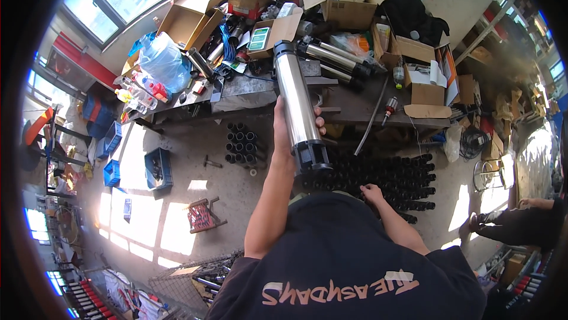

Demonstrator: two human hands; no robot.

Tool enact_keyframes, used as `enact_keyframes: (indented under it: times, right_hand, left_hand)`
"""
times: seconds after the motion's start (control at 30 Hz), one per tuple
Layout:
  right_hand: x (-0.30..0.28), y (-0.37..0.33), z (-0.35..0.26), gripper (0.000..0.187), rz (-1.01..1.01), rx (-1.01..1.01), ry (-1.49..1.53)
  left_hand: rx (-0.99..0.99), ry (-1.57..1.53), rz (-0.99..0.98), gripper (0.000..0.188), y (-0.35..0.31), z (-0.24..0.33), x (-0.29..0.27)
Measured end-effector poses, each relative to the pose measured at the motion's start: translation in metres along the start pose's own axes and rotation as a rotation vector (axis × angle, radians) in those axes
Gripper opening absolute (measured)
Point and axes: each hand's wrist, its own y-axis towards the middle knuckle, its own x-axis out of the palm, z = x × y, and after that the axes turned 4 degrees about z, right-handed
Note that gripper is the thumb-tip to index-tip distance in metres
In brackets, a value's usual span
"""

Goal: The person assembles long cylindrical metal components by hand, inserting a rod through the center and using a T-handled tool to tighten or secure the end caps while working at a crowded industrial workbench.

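My left hand (280,129) is wrapped round a shiny steel cylinder (296,95) with black end fittings, held up and slightly tilted in front of the workbench. Its lower black fitting has open slots. My fingertips show on the cylinder's right side. Lower down, my right hand (371,193) is closed beside a dense group of black cylindrical parts (396,178) low in front of the bench. Its fingers are curled together, and I cannot make out what is in them.
A cluttered workbench (408,121) carries open cardboard boxes (349,9), more steel cylinders (334,59) and a screwdriver (390,108). On the floor stand black tubes (244,142), a hammer (212,162), a stool (204,216) and a blue crate (158,169). Another person (526,222) is at right.
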Motion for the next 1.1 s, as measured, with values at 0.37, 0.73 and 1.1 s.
enact_keyframes:
  times: [0.37,0.73,1.1]
  right_hand:
    - [-0.025,-0.043,0.016,0.037,0.068,0.006,-0.219]
    - [-0.047,-0.062,-0.006,0.044,0.003,0.071,-0.198]
    - [-0.015,-0.033,-0.001,0.036,0.012,-0.11,-0.22]
  left_hand:
    - [0.322,0.452,0.262,0.069,-0.027,0.008,0.031]
    - [0.081,-0.012,0.102,0.067,-0.006,-0.001,-0.045]
    - [0.04,-0.202,-0.072,0.063,-0.011,-0.006,-0.021]
